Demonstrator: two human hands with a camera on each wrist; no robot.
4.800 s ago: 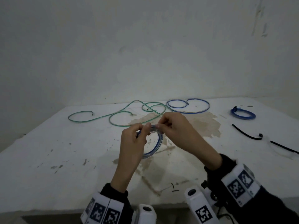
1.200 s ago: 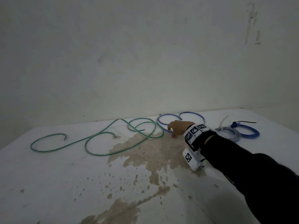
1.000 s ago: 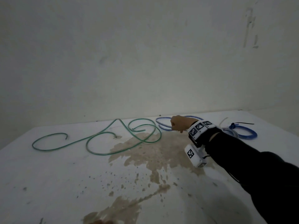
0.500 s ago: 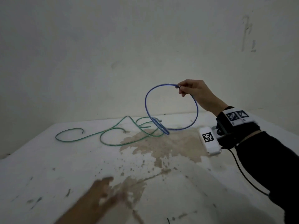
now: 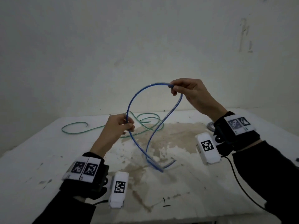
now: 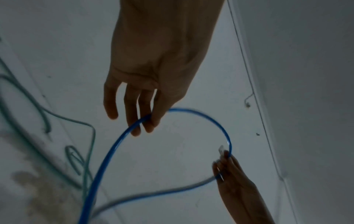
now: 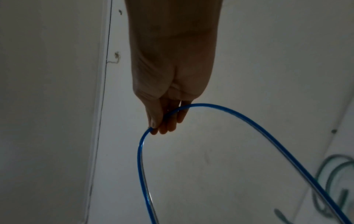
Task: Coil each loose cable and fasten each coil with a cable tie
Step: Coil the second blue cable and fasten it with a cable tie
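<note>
Both hands hold the blue cable (image 5: 129, 107) up in a loop above the table (image 5: 48, 151).

The right hand (image 5: 191, 92) pinches the top of the arc; the left hand (image 5: 119, 126), lower, pinches the other side; below them the cable crosses itself and its lower end touches the table; the green cable (image 5: 74, 128) lies beyond the left hand.

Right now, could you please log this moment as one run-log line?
left hand: pinches blue cable | right hand: pinches blue cable | green cable: loose on table
</note>
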